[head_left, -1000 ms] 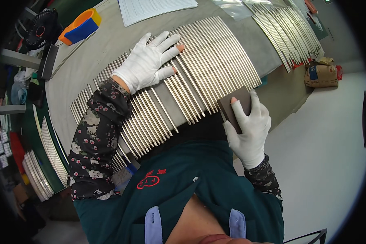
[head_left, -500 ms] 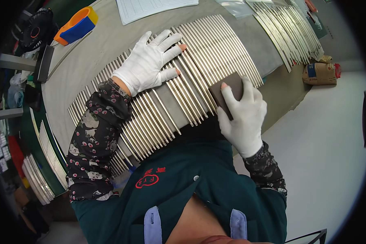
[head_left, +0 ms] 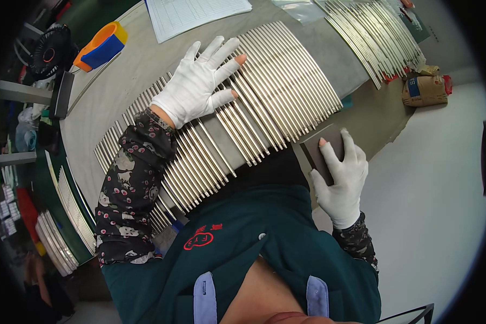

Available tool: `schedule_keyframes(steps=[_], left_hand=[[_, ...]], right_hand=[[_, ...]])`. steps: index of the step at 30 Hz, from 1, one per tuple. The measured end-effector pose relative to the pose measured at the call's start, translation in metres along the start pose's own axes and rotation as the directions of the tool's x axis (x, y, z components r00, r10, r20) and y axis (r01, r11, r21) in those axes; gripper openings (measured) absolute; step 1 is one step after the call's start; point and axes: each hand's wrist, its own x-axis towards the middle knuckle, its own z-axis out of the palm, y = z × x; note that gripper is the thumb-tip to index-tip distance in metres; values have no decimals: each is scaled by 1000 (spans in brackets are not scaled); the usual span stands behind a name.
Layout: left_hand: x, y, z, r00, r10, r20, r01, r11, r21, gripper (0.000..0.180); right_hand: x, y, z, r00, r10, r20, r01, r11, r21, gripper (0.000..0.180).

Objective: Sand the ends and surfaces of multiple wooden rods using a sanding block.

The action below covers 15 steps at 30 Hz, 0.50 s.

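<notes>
Many thin metal rods (head_left: 286,81) lie side by side in a wide row on the grey table, with gaps between some groups. My left hand (head_left: 200,83), in a white glove with the thumb and index tips bare, rests flat across the rods, fingers spread. At the right, just off the rods' near ends, my right hand (head_left: 343,175), gloved the same way, grips a flat dark grey-brown block (head_left: 329,144). Its fingers lie over the block's face, and a lighter edge shows along one side. The block is apart from the rods.
Another bundle of rods (head_left: 372,40) lies at the far right, near a brown paper bag (head_left: 425,90). Printed sheets (head_left: 194,13) and an orange-and-blue tape roll (head_left: 101,46) sit at the table's far side. A black fan (head_left: 49,51) stands at left, above more rods (head_left: 56,243).
My right hand has drawn the block right and toward me, off the rods' ends, and tilted it. My left hand stays nearly in place on the rods.
</notes>
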Motion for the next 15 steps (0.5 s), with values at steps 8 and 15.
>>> schedule_keyframes(steps=[8,15], left_hand=[[-8,0,-4,983,-21,180,15,999,33,71],[-10,2,-4,984,-30,174,25,999,30,71]], right_hand=[[4,-1,7,1000,-15,23,13,998,64,64],[28,-17,16,995,-96,17,96,995,24,61]])
